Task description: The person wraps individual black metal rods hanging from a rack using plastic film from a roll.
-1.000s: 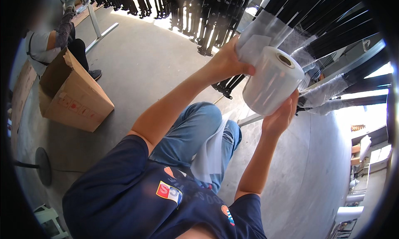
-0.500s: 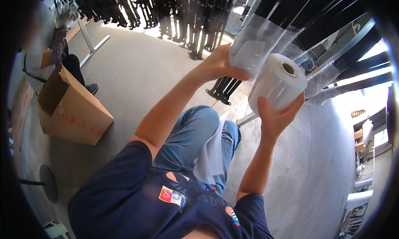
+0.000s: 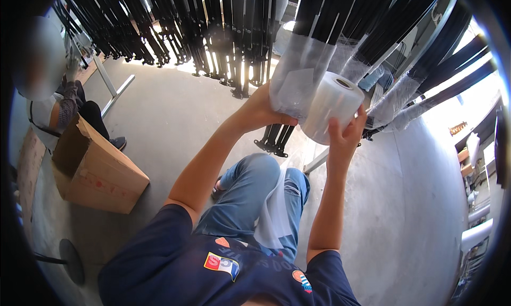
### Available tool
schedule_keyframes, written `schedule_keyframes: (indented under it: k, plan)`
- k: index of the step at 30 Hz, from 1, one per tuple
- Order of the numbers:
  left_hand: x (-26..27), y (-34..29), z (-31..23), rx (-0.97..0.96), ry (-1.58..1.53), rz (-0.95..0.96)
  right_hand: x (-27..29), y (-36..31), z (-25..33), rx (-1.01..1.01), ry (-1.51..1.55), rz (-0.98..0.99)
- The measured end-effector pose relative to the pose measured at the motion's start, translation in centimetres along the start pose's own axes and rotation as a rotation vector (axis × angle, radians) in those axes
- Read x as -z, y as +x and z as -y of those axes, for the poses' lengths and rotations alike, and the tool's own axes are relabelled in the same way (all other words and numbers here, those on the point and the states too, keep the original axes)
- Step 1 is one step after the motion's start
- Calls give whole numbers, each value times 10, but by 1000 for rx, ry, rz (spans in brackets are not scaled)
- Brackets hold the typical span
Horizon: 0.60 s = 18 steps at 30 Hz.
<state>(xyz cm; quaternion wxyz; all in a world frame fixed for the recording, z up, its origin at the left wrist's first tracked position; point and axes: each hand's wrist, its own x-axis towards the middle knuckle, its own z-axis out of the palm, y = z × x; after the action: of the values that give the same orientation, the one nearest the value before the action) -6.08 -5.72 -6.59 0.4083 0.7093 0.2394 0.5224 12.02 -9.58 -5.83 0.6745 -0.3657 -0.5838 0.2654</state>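
Observation:
A bundle of long black metal bars (image 3: 315, 13) hangs in front of me, its lower end covered in clear stretch film (image 3: 298, 66). My left hand (image 3: 262, 110) is closed round the left side of this wrapped end; its thumb lies across the bottom, and the other fingers are hidden behind the film. Held by my right hand (image 3: 346, 138), a thick roll of stretch film (image 3: 327, 112) presses against the bundle's right side. Its cardboard core faces up. Below it, a few bare black bars (image 3: 274, 139) stick out. A strip of white sheet (image 3: 274, 221) lies over my jeans.
Many black bars (image 3: 213, 45) hang in a row at the back left. More film-wrapped bundles (image 3: 394, 106) hang to the right. An open cardboard box (image 3: 106, 170) stands on the floor at left, near a seated person (image 3: 50, 109). A round black base (image 3: 72, 261) is at lower left.
My hands and the roll have moved left and slightly down in the picture, the roll coming up close against the wrapped bundle. My left hand keeps its hold on the bundle.

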Motion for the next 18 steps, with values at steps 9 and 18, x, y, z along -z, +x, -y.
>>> schedule_keyframes:
  k: [9, 18]
  plan:
    - [0, -3, -4, -15, 170, -91, -9, 21, 5, 39, -292, 162]
    - [4, -6, -6, -54, 159, -133, -21, 36, -4, 16, 140, 130]
